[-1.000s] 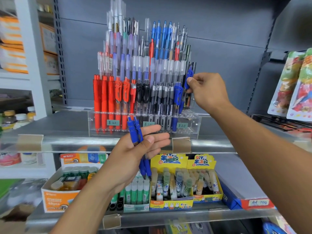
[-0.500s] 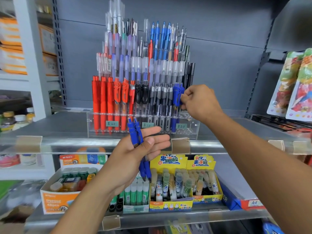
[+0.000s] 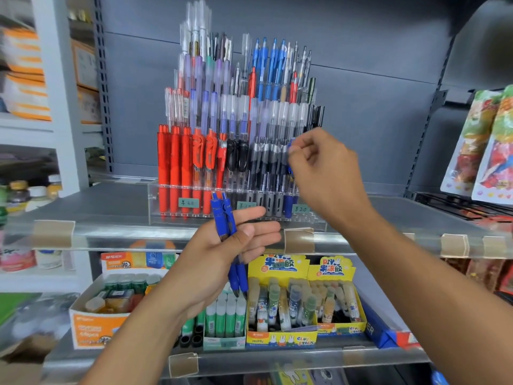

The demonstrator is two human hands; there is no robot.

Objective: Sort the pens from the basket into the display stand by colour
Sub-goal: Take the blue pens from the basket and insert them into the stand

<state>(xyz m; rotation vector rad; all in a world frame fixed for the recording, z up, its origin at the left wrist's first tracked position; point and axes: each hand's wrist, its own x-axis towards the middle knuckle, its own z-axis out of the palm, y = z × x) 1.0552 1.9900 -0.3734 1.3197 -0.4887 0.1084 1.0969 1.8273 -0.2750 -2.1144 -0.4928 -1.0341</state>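
Head view: right hand at the blue slots, two blue pens waiting in the left.

Right hand (image 3: 324,173) sits at the 3 o'clock end of the display stand (image 3: 238,215), fingers (image 3: 295,155) curled loosely beside an upright blue pen (image 3: 288,201) in the front row; whether they pinch it I cannot tell. Left hand (image 3: 222,259) is below, toward 7 o'clock from the right, thumb pressing two blue pens (image 3: 226,218) against straight fingers, long axes near vertical, clips up. My guess: the right hand fetches one next. No basket shows.
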